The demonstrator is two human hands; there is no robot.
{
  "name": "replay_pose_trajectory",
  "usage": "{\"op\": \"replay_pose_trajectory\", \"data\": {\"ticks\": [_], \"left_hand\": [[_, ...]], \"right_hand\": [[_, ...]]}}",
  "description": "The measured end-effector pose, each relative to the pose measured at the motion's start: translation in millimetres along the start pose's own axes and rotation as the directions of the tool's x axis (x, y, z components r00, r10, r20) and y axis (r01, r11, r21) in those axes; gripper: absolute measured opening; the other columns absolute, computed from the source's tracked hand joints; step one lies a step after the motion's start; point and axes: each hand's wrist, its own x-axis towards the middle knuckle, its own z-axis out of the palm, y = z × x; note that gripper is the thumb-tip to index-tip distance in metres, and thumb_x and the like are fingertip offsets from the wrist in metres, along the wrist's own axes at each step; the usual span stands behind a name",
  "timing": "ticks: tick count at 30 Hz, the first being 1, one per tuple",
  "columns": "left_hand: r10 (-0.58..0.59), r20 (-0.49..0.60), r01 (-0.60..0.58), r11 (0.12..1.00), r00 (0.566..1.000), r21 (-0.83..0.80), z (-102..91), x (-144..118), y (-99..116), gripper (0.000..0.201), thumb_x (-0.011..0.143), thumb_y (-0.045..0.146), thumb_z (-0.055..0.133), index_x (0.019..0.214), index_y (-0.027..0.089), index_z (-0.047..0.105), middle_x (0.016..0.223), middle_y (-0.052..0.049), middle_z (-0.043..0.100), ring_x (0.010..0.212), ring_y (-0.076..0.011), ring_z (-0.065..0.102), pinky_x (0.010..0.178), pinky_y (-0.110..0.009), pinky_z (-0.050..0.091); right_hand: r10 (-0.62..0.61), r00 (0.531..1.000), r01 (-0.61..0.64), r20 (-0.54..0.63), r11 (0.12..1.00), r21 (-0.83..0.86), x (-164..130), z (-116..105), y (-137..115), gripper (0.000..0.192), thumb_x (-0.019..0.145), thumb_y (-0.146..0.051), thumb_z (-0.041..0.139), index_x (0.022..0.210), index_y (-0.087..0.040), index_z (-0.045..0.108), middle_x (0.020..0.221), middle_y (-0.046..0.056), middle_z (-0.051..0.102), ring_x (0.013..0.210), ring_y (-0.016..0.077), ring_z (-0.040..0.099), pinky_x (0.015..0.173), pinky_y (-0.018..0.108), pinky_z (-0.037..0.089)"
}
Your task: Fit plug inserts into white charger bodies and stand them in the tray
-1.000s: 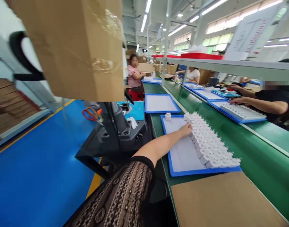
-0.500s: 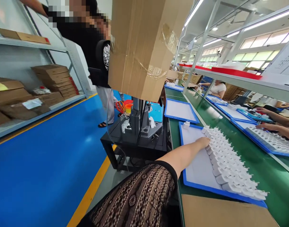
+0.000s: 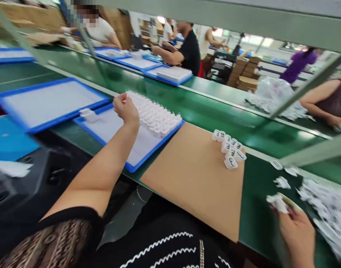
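Note:
My left hand [image 3: 126, 108] is over the blue-rimmed tray [image 3: 135, 152], its fingers curled together at the near end of rows of white plastic housings [image 3: 159, 117]. Whatever those fingers may hold is hidden. At the lower right my right hand [image 3: 297, 227] is closed on a small white plastic part [image 3: 278, 203], slightly blurred. Beside it, loose white parts [image 3: 282, 182] lie on the green bench, and a heap of white pieces [image 3: 327, 208] spreads along the right edge. One separate white housing [image 3: 89, 114] sits at the tray's left corner.
A cardboard sheet [image 3: 193, 178] lies between my hands, with several white housings [image 3: 230, 162] showing dark green insides. Another blue-rimmed tray [image 3: 53, 97] is at left. A sloping metal post [image 3: 312, 152] stands at right. Co-workers sit across the green line.
The view has swung right and down, bringing the cardboard sheet, the white heap and my right hand into sight. My left hand stays beside the rows of housings.

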Motion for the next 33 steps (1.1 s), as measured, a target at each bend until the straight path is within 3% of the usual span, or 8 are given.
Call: {"op": "replay_pose_trajectory", "data": {"ticks": [3,7,9,14,18,25,29,33], "left_hand": [[-0.034,0.220,0.055,0.994,0.975,-0.090,52.4,-37,8,0.023,0.100,0.016,0.056,0.122,0.012,0.062,0.124,-0.009,0.066,0.116,-0.0205,0.061,0.109,-0.040,0.049],[0.065,0.741,0.035,0.992,0.668,-0.119,133.6,-107,40,0.053,0.081,0.021,0.077,0.132,0.018,0.063,0.142,-0.010,0.062,0.134,-0.0297,0.055,0.114,-0.038,0.046],[0.023,0.814,0.060,0.996,0.580,-0.071,169.9,-123,50,0.075,0.071,0.018,0.083,0.141,0.014,0.057,0.153,-0.016,0.053,0.146,-0.0346,0.045,0.122,-0.041,0.038],[-0.009,0.848,0.118,0.991,0.531,-0.064,213.3,-128,45,0.063,0.075,0.012,0.072,0.136,0.009,0.056,0.140,-0.019,0.062,0.125,-0.0290,0.062,0.113,-0.040,0.046],[-0.023,0.852,0.105,0.994,0.523,-0.038,177.8,-136,31,0.049,0.075,0.019,0.074,0.122,0.014,0.061,0.125,-0.014,0.068,0.111,-0.0271,0.066,0.103,-0.041,0.052],[0.120,0.954,0.091,0.985,0.274,-0.150,46.1,-195,46,0.038,0.078,0.030,0.078,0.113,0.024,0.066,0.112,-0.005,0.071,0.102,-0.0256,0.068,0.094,-0.039,0.056],[0.109,0.916,0.129,0.977,0.387,-0.170,14.8,-227,48,0.066,0.067,0.041,0.093,0.123,0.023,0.062,0.125,-0.011,0.064,0.112,-0.0295,0.064,0.100,-0.045,0.055],[0.107,0.888,0.167,0.965,0.448,-0.201,10.7,-241,43,0.085,0.063,0.047,0.097,0.136,0.025,0.057,0.136,-0.012,0.060,0.125,-0.0325,0.057,0.108,-0.048,0.050]], "right_hand": [[0.063,0.994,-0.075,0.090,0.989,0.128,-8,16,-5,0.063,0.064,-0.051,0.085,0.117,-0.020,0.076,0.106,0.012,0.079,0.099,0.0304,0.074,0.092,0.045,0.059],[0.032,0.983,-0.090,0.183,0.942,0.324,-30,45,-39,0.056,0.061,-0.045,0.091,0.111,-0.022,0.077,0.108,0.010,0.079,0.092,0.0241,0.073,0.086,0.040,0.060],[0.038,0.973,-0.136,0.229,0.892,0.431,-44,55,-58,0.052,0.060,-0.042,0.094,0.105,-0.023,0.078,0.105,0.008,0.079,0.088,0.0211,0.071,0.079,0.035,0.059],[0.083,0.931,-0.292,0.356,0.755,0.588,-63,65,-87,0.048,0.060,-0.044,0.095,0.102,-0.026,0.079,0.099,0.004,0.077,0.081,0.0177,0.066,0.075,0.033,0.056],[0.120,0.894,-0.381,0.431,0.708,0.594,-64,65,-92,0.048,0.059,-0.049,0.097,0.098,-0.026,0.079,0.101,0.004,0.076,0.082,0.0182,0.065,0.074,0.032,0.056],[0.090,0.826,-0.450,0.556,0.699,0.556,-62,91,-90,0.044,0.061,-0.049,0.096,0.094,-0.027,0.078,0.099,0.003,0.076,0.079,0.0164,0.064,0.071,0.031,0.054],[0.056,0.812,-0.389,0.581,0.794,0.468,-66,104,-97,0.041,0.068,-0.049,0.092,0.100,-0.026,0.080,0.095,0.003,0.076,0.072,0.0148,0.060,0.068,0.031,0.053],[-0.104,0.840,-0.121,0.532,0.921,0.371,-74,109,-107,0.033,0.079,-0.040,0.087,0.108,-0.027,0.080,0.104,0.004,0.075,0.087,0.0189,0.067,0.086,0.036,0.056]]}}
